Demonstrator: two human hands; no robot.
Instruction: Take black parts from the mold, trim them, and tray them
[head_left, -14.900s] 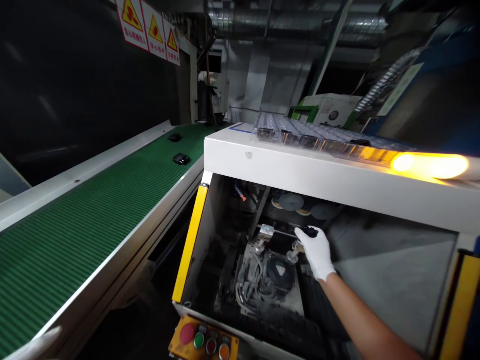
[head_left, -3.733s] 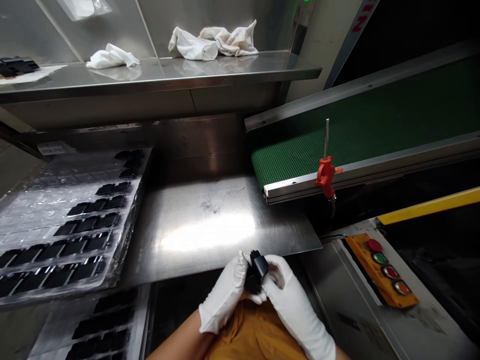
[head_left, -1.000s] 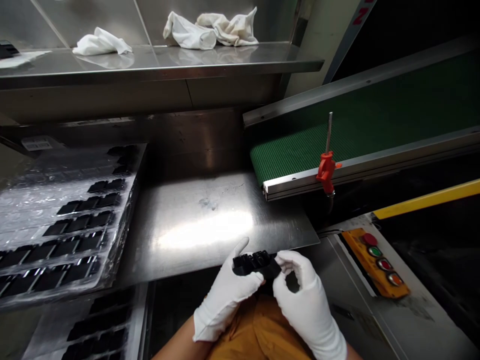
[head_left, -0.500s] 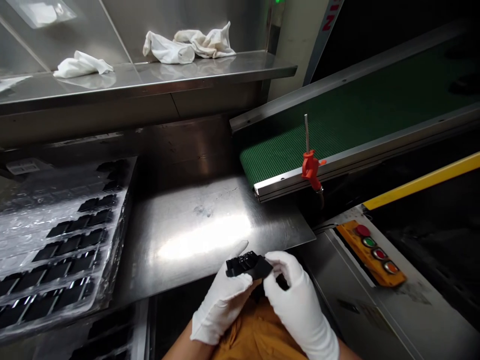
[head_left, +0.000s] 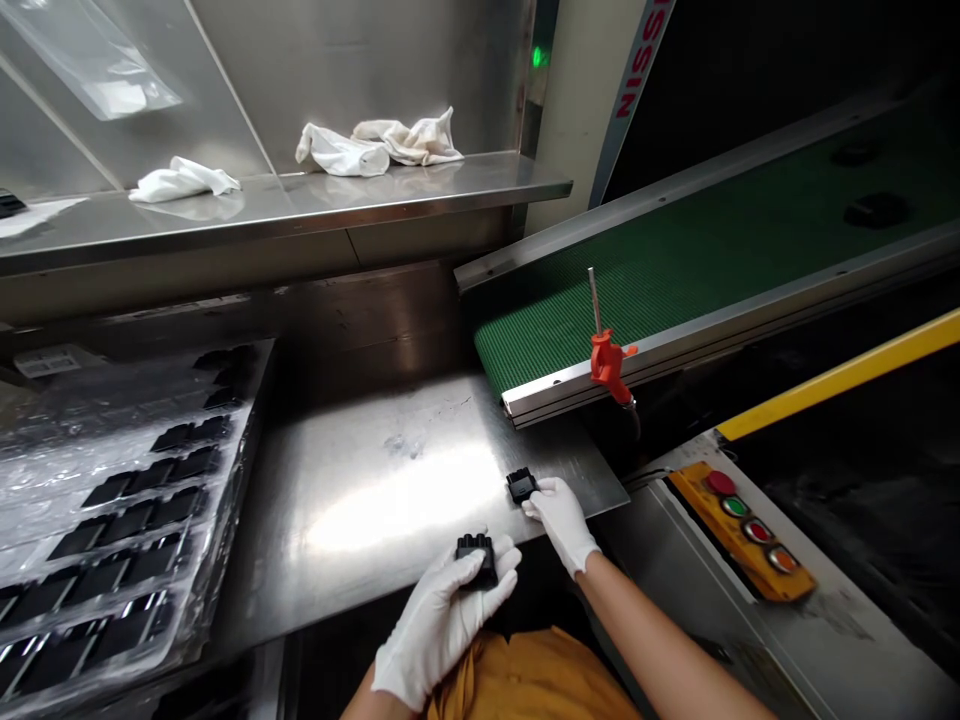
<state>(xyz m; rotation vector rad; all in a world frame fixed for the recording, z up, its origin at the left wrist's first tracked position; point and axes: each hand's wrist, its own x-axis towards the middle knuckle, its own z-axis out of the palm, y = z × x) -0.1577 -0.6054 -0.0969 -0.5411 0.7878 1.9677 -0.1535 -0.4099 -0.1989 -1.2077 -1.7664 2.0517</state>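
My left hand (head_left: 448, 605), in a white glove, is closed around a black moulded plastic part (head_left: 480, 560) with rounded ridges on its top end. It is in front of the steel table's near edge. Further forward and to the right, my gloved right hand (head_left: 559, 518) pinches a second black plastic part (head_left: 521, 485) by its near right side. That piece is at the right end of the steel table (head_left: 360, 420); whether it rests on the surface I cannot tell.
To the left stands a clear plastic tray (head_left: 244, 440) with rows of black parts. A green conveyor belt (head_left: 570, 320) rises to the right, with a red air gun (head_left: 609, 365) at its side. An orange button box (head_left: 739, 530) sits at right. White gloves (head_left: 345, 152) lie on the shelf.
My hands have moved apart. The right one has gone forward to the table with a black part, while the left keeps another near my body. The view has tilted up slightly.
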